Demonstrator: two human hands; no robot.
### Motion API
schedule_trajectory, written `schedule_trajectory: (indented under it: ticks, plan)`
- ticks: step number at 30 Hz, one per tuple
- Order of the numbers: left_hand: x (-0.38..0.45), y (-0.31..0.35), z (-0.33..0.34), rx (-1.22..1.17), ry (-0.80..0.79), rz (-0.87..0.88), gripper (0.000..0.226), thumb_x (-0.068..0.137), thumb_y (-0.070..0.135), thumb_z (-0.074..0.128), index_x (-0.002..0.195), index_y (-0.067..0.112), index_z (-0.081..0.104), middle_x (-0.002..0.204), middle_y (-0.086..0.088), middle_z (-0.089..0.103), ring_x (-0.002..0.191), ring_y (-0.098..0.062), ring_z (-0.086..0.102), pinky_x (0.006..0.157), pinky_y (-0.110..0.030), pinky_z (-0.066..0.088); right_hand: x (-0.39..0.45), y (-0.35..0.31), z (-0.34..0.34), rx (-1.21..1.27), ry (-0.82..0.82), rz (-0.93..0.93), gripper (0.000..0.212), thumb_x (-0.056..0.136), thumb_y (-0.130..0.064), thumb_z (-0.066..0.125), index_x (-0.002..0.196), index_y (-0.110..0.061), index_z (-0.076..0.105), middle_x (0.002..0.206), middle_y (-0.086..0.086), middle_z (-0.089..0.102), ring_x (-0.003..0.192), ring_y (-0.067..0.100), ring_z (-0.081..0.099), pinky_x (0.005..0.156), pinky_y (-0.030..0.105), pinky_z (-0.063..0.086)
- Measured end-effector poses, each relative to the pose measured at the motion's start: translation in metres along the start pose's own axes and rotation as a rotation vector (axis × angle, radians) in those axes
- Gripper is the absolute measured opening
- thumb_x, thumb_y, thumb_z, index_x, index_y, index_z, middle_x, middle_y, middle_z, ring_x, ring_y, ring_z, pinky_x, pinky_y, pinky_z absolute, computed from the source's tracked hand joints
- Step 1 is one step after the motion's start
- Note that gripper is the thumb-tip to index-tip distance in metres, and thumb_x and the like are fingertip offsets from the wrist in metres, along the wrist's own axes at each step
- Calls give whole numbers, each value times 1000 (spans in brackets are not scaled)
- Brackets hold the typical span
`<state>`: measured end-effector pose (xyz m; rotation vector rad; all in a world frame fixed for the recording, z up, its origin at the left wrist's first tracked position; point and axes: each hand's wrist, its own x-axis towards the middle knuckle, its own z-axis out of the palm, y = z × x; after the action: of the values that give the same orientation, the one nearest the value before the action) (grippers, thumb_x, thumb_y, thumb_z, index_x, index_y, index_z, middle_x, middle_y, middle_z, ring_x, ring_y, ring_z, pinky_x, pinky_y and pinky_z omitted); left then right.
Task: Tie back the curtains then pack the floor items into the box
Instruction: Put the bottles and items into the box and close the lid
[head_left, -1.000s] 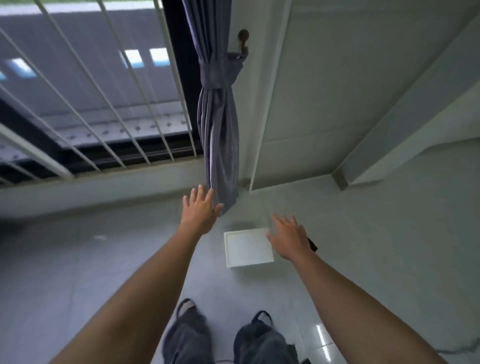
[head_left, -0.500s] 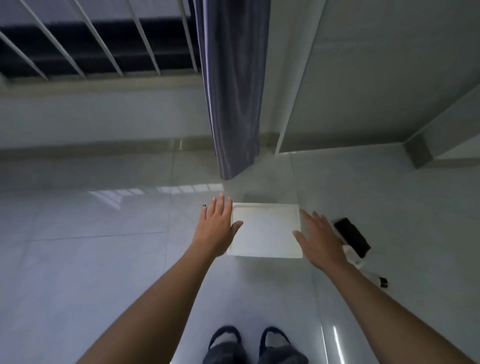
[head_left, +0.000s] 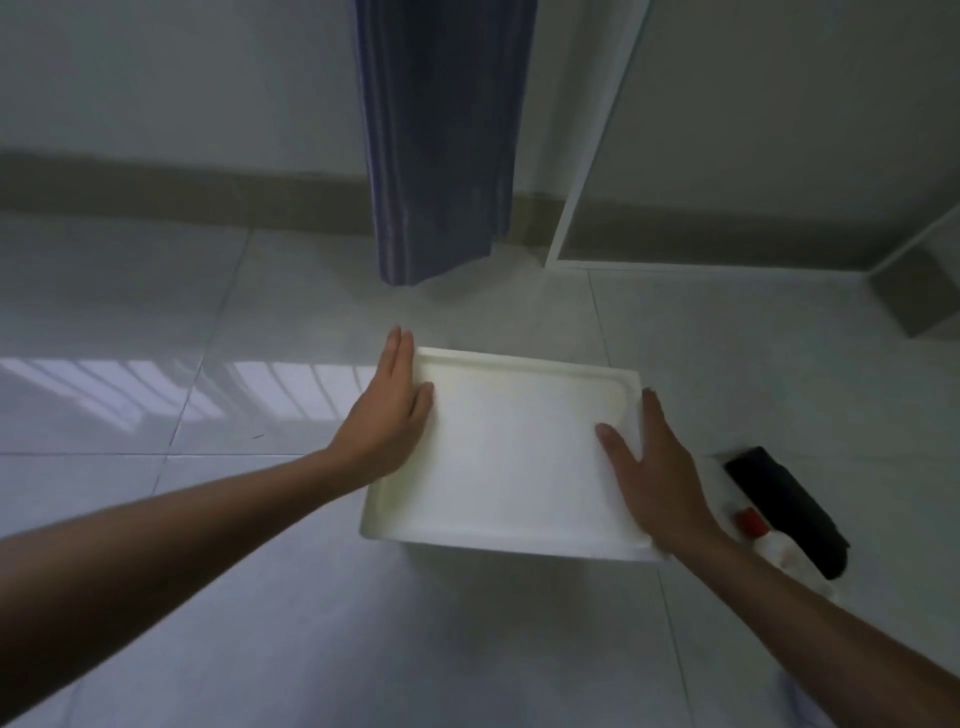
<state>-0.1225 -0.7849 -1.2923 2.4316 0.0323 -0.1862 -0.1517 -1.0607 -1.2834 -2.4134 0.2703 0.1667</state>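
A white lidded box (head_left: 511, 457) stands on the floor tiles in front of me. My left hand (head_left: 387, 415) lies against its left edge, fingers straight along the side and thumb on the lid. At the right edge, my right hand (head_left: 657, 480) has its thumb on the lid and its fingers over the side. The grey-blue curtain (head_left: 436, 140) hangs gathered just beyond the box; its tie is out of view. Right of the box lie a black oblong item (head_left: 784, 512) and a small clear bottle with a red cap (head_left: 771, 545), partly hidden by my right wrist.
The wall and its skirting (head_left: 182, 187) run across the back. A white door frame (head_left: 592, 156) stands to the right of the curtain. Glossy pale tiles (head_left: 156, 395) spread to the left and toward me.
I have bent down toward the floor. Both hands moved from the air near the curtain down onto the two sides of the white box; the window passed out of view.
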Motion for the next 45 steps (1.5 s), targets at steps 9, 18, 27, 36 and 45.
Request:
schedule_trajectory:
  ticks: [9,18,27,36,45]
  plan:
    - [-30,9,-1,-264,214,-144,49,105,24,26,152,21,14,133,-4,52,99,-11,52,84,-15,35,-14,-3,4,2,135,-59,53,104,-31,31,153,-22,14,160,-1,13,146,25,17,119,41,13]
    - [-36,-3,-88,-178,556,-119,48,101,9,32,149,10,29,132,-19,54,112,-33,55,88,-28,37,-16,-121,-19,127,219,-318,43,101,-22,42,144,-20,40,135,7,55,118,27,53,92,29,37]
    - [-130,-156,-166,23,619,-794,42,94,12,35,136,6,42,133,-27,38,108,-42,51,93,-39,42,-6,-256,166,-34,-235,-498,35,93,-19,44,127,-19,52,122,13,62,108,34,58,84,33,44]
    - [-164,-205,-165,-104,172,-998,21,91,14,45,110,4,46,126,-18,45,100,-32,58,76,-34,53,-41,-229,227,-152,-522,-311,39,87,0,39,124,-10,34,118,17,52,92,31,52,72,34,39]
    - [-151,-216,-145,-45,5,-1041,34,92,18,49,121,2,48,127,-17,45,105,-32,58,83,-35,55,-49,-205,241,-271,-712,-147,60,89,-10,42,143,-4,15,136,22,40,116,35,51,88,37,44]
